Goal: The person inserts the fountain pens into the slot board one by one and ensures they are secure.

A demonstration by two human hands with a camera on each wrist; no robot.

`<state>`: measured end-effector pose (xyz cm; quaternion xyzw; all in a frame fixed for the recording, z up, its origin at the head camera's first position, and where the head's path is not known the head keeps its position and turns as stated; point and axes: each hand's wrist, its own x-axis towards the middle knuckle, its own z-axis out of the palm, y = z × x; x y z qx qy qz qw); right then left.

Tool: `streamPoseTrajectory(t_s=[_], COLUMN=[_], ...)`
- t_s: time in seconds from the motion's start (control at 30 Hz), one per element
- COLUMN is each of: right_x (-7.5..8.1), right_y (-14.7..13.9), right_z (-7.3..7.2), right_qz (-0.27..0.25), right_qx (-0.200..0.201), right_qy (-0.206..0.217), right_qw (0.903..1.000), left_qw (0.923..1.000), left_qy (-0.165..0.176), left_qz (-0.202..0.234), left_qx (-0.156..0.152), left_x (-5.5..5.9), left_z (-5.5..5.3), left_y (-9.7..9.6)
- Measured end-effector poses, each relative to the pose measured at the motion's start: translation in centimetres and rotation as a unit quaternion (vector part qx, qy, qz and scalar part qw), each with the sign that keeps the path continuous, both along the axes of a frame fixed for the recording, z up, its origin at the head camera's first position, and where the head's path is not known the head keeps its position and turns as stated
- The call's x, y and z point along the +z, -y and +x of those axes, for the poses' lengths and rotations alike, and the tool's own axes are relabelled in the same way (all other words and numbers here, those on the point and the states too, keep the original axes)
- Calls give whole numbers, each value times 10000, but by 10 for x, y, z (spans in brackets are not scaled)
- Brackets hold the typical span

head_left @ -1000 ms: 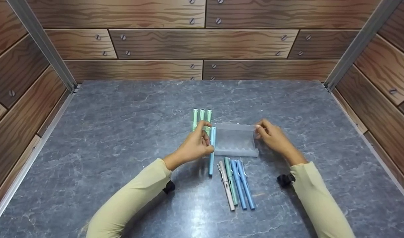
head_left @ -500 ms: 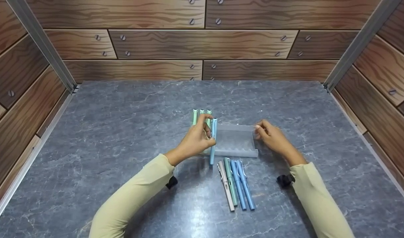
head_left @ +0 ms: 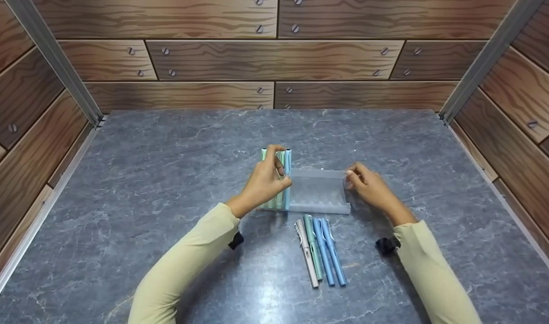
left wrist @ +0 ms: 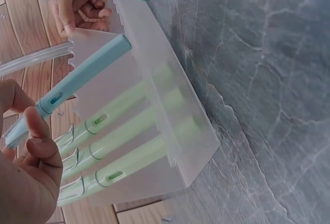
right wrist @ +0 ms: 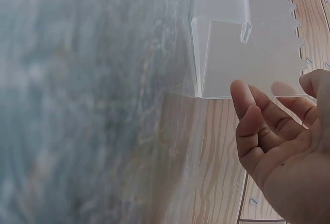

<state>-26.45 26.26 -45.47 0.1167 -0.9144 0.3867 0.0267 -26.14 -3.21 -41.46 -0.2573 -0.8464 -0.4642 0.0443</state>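
Note:
My left hand (head_left: 264, 182) pinches a light blue pen (left wrist: 85, 77) by its capped upper part. The pen's lower end slants over the frosted clear pen holder (head_left: 319, 189), beside three light green pens (left wrist: 126, 136). Those green pens lie side by side in the holder's left portion, partly hidden behind my left hand in the head view. At the right side of the holder, my right hand (head_left: 369, 182) pinches its edge between thumb and finger; one fingertip shows through the translucent sheet in the right wrist view. Notches line the holder's rims.
In front of the holder on the dark marbled table (head_left: 166, 157) lie a grey pen (head_left: 307, 254), a dark green pen (head_left: 314, 247) and two blue pens (head_left: 333, 252). Wood-patterned panels (head_left: 274, 58) surround the table at the back and sides.
My left hand has lifted the light blue pen and carried it away from me, from the holder's front edge to over the holder beside the green pens. My right hand stays at the holder's edge.

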Motion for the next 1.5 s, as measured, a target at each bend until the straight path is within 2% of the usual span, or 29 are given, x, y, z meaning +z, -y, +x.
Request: streamPoseTrajectory(t_s=[0.27,0.67,1.07,1.5], right_x=[0,0,0,0], right_y=[0,1,0,0], right_z=[0,-1,1,1], right_qz=[8,-57,-6,18], right_qx=[-38,17,-15,6], right_qy=[82,37,6,23], right_qw=[10000,10000,10000,10000], left_qw=[9996,9982,9952,9919], left_qy=[-142,-312,-512,-626], left_qz=[6,-237,-662,-900], left_qx=[245,465,507,645], left_x=[1,-3,-10,-11], left_z=[-4,-8,-8,-7], left_y=[-4,-8,-11,-14])
